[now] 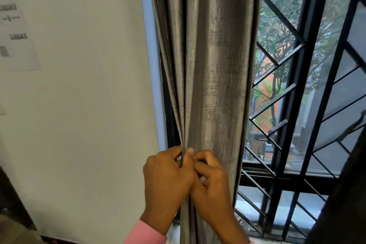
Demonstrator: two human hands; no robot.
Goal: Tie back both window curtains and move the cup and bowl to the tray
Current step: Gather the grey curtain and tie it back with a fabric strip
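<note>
**Position of the work.** The grey curtain [213, 65] is found gathered into vertical folds at the left side of the window, hanging between the pale wall [79, 95] and the black diamond-pattern window grille [297, 105]. Its long axis runs straight up and down. Both hands are applied low on its left edge, so the bulk of the cloth lies above them and to their right.

**Hands.** The left hand [168, 174] is closed, fingers curled round the outermost folds. The right hand [212, 184] is set touching it, thumb and bent fingers nipped onto the same fold. Whether a tie-back cord or hook is held between them cannot be told (the fingers cover that spot). Neither hand is nearer; both are on the cloth.

**Materials.** The fabric is judged heavy, with a dull sheen and a brushed crosshatch texture, and it falls in deep rounded pleats. The grille is of rigid flat bars. A pink sleeve [146, 232] is noted at the left wrist, and a printed paper notice [15, 35] on the wall.

**Outstanding.** The binding of this curtain is judged in hand, not finished. Cup, bowl and tray are not in view.
</note>
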